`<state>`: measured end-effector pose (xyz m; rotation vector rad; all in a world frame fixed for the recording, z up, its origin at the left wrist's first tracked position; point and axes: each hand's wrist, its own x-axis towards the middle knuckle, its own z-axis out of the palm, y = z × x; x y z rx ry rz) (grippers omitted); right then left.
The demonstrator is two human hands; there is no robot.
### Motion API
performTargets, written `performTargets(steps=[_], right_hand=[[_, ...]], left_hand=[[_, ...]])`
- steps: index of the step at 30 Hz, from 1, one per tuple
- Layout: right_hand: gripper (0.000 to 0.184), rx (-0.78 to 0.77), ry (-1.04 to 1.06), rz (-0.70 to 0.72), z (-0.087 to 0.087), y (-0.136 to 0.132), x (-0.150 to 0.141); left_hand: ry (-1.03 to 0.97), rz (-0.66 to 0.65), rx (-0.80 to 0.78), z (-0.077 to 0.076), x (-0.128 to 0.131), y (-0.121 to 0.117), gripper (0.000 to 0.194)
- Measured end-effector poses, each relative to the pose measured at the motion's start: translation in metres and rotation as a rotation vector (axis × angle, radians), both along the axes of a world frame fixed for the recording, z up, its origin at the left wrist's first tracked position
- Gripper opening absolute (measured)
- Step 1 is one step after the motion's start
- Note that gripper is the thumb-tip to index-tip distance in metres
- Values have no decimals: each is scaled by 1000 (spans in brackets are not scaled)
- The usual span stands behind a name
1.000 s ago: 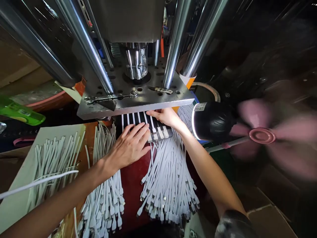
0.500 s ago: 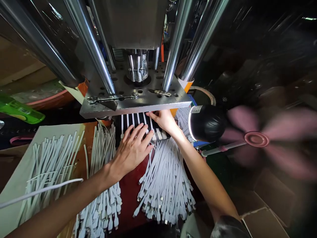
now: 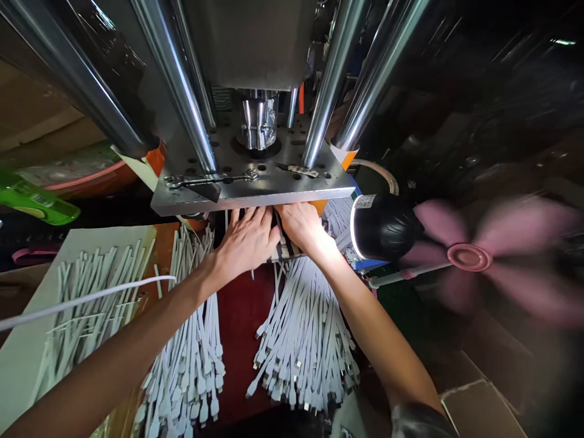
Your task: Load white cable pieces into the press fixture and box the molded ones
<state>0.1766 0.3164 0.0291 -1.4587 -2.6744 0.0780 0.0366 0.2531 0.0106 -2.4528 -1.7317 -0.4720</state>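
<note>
My left hand (image 3: 250, 236) lies palm down on the dark slotted fixture (image 3: 286, 250) below the press plate (image 3: 255, 198). Its fingers are stretched forward and somewhat spread, the tips reaching in at the plate's front edge. Beside it, my right hand (image 3: 298, 224) reaches under the same edge; its fingertips are out of sight, so what they touch is hidden. Both hands cover most of the fixture and the white cables in it. A thick bundle of white USB cables (image 3: 305, 334) hangs from just in front of the fixture.
More white cables (image 3: 201, 353) lie left of centre, others (image 3: 95, 292) on a pale board. A wrench (image 3: 212, 179) and a knife-like tool (image 3: 298, 170) rest on the plate. At right are a lit black lamp (image 3: 387, 226) and a spinning pink fan (image 3: 469, 257).
My left hand has slid forward, its fingers now reaching the plate's edge and covering the cables. My right hand's fingers have gone further under the plate.
</note>
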Motion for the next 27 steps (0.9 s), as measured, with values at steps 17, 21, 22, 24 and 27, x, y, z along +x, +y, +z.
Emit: performTargets(steps=[17,21,22,24,27], right_hand=[[24,-19,186,-186,6,-103,55],[33,-346,-118,-477,-19,-192,95],[33,-396,-152,-526,-26,-201,98],[30,-437,-113,-577,-36,-208,99],[28,-396,124,-598,-43,-204,97]], left_hand=[[41,311,-44,9,-51,-109,44],[75,547,-439,-23,-76,-187,40],[42,555,-486,-29,-79,-193,39],[-30,561,-507,-35,-83,-195,40],[-80,567,-469,-27,-87,-192,45]])
